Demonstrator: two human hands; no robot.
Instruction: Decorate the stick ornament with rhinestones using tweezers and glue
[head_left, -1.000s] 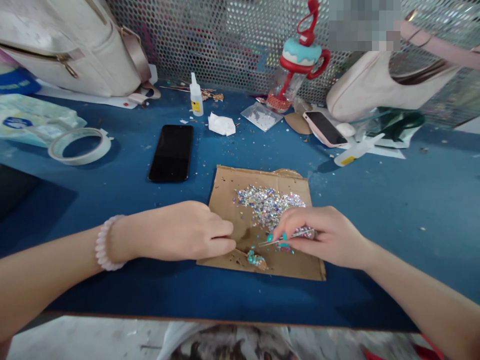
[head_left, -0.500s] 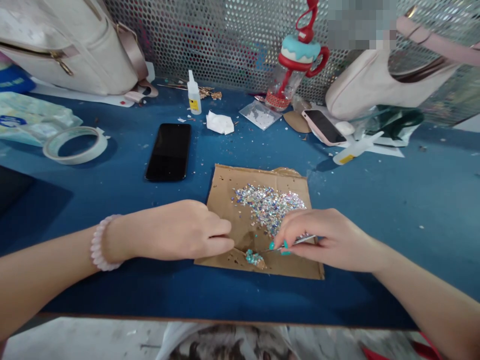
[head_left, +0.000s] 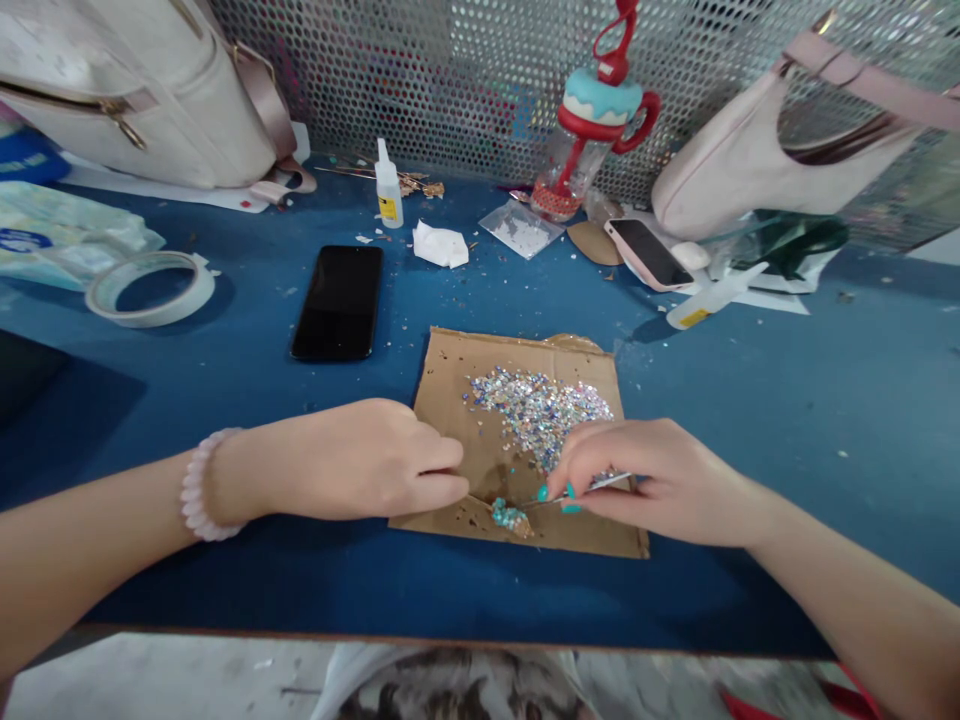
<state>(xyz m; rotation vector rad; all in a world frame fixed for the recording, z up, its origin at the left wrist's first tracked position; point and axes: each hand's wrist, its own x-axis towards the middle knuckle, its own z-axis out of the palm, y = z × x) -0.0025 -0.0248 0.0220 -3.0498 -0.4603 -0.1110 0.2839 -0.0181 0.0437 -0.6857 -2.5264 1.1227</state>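
Observation:
My left hand (head_left: 375, 460) is closed on a thin stick whose end shows past the fingertips. At the stick's tip is a small piece (head_left: 510, 516) covered in turquoise and clear gems, over the front part of a cardboard sheet (head_left: 450, 400). My right hand (head_left: 645, 480) pinches metal tweezers (head_left: 611, 480), their point close beside the gem-covered piece; whether they touch it is too small to tell. Behind the hands a pile of glittering gems (head_left: 536, 410) is spread on the cardboard.
A black phone (head_left: 339, 303), a tape roll (head_left: 150, 290), a glue bottle (head_left: 388, 190) and crumpled white paper (head_left: 440, 245) lie beyond my left hand. At the back right are a red-lidded cup (head_left: 574, 150), a pink phone (head_left: 649, 255), another glue bottle (head_left: 705, 303) and a pale bag (head_left: 720, 150).

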